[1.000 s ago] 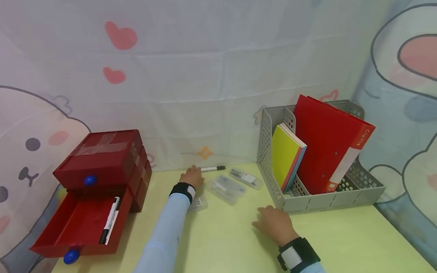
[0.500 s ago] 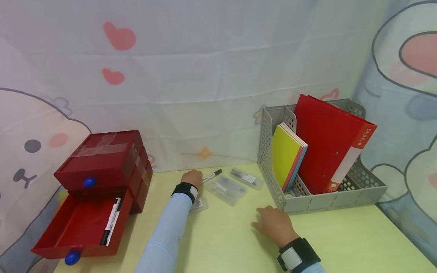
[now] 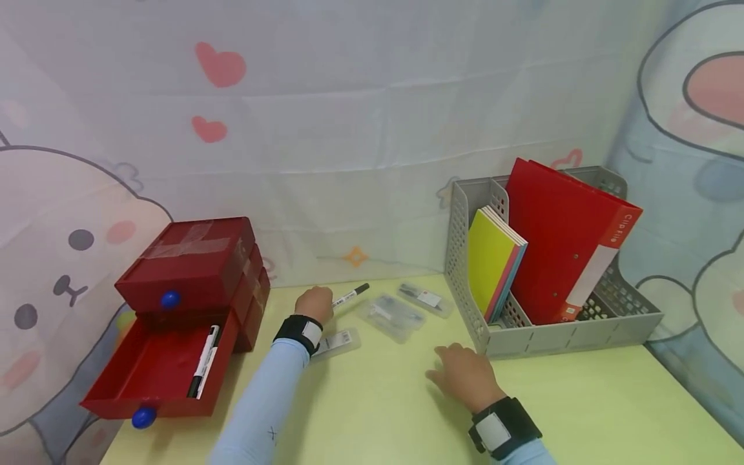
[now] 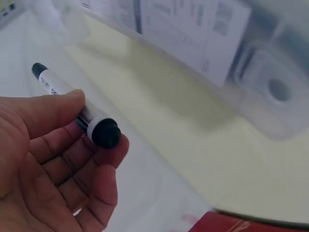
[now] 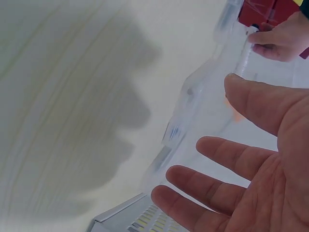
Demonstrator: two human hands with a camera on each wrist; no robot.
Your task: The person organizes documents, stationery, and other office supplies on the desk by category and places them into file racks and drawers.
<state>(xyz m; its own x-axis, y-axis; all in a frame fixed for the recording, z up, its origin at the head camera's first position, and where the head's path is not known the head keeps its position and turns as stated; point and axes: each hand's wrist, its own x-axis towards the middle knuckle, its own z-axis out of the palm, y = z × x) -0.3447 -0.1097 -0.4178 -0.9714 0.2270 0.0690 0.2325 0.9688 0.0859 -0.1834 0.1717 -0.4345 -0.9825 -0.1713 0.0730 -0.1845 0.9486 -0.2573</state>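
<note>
My left hand (image 3: pixel 314 304) pinches a white marker with black ends (image 4: pixel 63 90) between thumb and curled fingers. In the head view the marker's (image 3: pixel 351 295) black tip points up and to the right. A clear plastic case with a white label (image 3: pixel 338 342) lies beside the left wrist. Two more clear cases (image 3: pixel 392 316) lie to the right of the marker. My right hand (image 3: pixel 465 378) holds nothing, its fingers loosely spread low over the table near the grey file rack (image 3: pixel 560 340). In the right wrist view its thumb and fingers (image 5: pixel 222 154) are apart.
At the left, a red drawer stack (image 3: pixel 188 261) has one drawer (image 3: pixel 151 368) pulled out with black-and-white markers (image 3: pixel 203 361) inside. The grey rack at the right holds colored notebooks (image 3: pixel 491 261) and a red clip file (image 3: pixel 566 245). A printed curtain (image 3: pixel 349 142) hangs behind the yellow table.
My left hand has taken the marker off the table by the curtain and moved slightly left and toward me. The marker now tilts. The right hand has stayed put.
</note>
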